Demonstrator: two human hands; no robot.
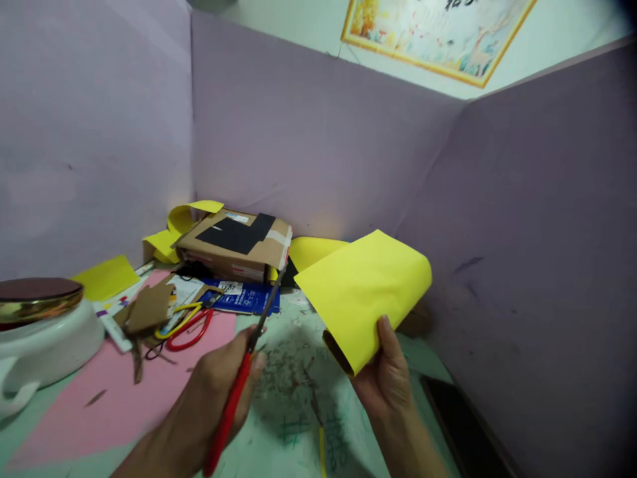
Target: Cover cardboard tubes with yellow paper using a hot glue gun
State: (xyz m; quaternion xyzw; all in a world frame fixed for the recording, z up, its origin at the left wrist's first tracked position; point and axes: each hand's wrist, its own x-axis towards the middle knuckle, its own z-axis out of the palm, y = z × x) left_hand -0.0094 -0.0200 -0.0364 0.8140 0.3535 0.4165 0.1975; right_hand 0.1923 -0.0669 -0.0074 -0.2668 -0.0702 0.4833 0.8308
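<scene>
My left hand (219,385) is closed around a pair of scissors (236,392) with red handles, its dark blades pointing up and away. The blades look nearly together, and their tips overlap the cardboard box behind in this view. In my right hand (388,378) is a sheet of yellow paper (365,285), curled over so that its lower edge forms a loose roll. The thumb presses on the front of the sheet, while the other fingers are mostly hidden behind it. A gap separates the scissors from the sheet.
A cardboard box (269,249) with black patches stands at the back, with yellow paper strips (182,219) beside it. Red scissors (192,332), cardboard scraps (149,309) and pink paper (134,392) lie left. A white lidded pot (64,345) is far left; a dark flat object (462,425) lies right.
</scene>
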